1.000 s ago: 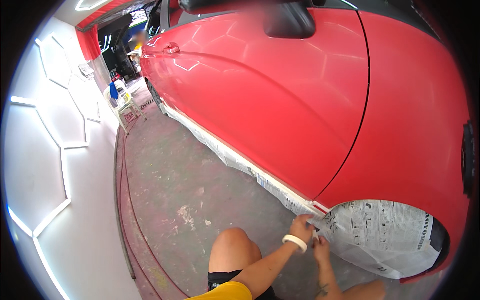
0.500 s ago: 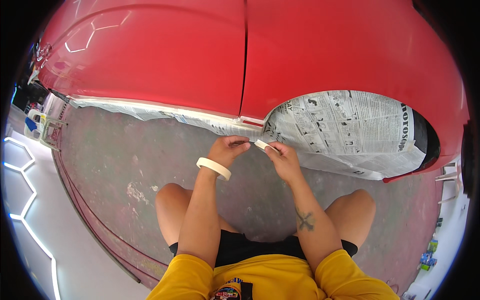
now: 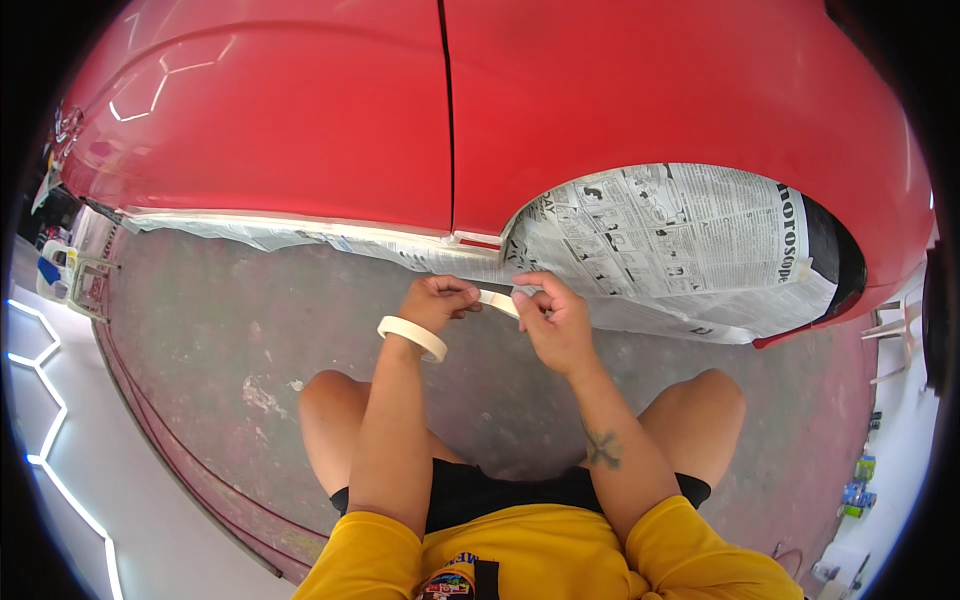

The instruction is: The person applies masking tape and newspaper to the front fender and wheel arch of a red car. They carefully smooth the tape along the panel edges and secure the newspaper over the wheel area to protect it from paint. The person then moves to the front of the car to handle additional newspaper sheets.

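A tape strip (image 3: 497,302), not yet laid, is pinched by the left hand (image 3: 437,303) and right hand (image 3: 557,322), held apart near the wheel arch (image 3: 650,158). The arch is mostly covered by newspaper (image 3: 670,240); leftward, sill paper (image 3: 260,235) is fixed; rightward, a dark gap (image 3: 838,255) is left.

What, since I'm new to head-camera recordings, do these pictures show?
There is no machine: these are a person's bare hands, filmed from above by a wide fisheye camera worn on the head, so straight edges bend. The left hand pinches one end of a short cream strip, apparently tape; its other end is at the fingertips of the right hand. A cream ring, probably a tape roll, circles the left wrist. Beyond is a red car, with newspaper covering most of its wheel opening and more paper along the bottom of its door. The floor is grey and stained.
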Available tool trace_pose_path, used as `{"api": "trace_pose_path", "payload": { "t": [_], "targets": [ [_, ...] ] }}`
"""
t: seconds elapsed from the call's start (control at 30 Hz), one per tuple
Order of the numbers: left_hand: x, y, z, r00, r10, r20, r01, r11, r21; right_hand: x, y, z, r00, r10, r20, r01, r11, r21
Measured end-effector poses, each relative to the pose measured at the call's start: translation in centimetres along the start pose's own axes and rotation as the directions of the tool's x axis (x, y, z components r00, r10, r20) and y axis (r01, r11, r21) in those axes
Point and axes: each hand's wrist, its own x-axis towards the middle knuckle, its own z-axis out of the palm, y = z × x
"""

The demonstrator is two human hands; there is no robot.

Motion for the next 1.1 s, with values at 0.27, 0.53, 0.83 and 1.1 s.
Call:
{"api": "trace_pose_path", "payload": {
  "t": [0.27,0.53,0.83,1.1],
  "targets": [
    [0.0,-1.1,-0.6,0.993,-0.114,-0.001,0.113,0.979,0.169,0.3,5.5,-0.9,0.999,-0.029,-0.045,0.007,0.905,-0.426],
    [0.3,-1.5,1.0,0.969,0.135,-0.208,-0.028,0.893,0.449,-0.2,15.3,0.6,0.878,0.222,-0.425,-0.344,0.909,-0.237],
    [2.1,-0.6,-2.6,0.967,0.243,-0.073,-0.211,0.930,0.301,2.2,10.3,5.9,0.885,0.405,0.231,-0.426,0.500,0.754],
    [4.6,-1.0,-3.0,0.962,0.256,-0.096,-0.230,0.948,0.218,5.9,8.3,8.4,0.858,0.493,-0.145,-0.245,0.640,0.728]
  ]
}}
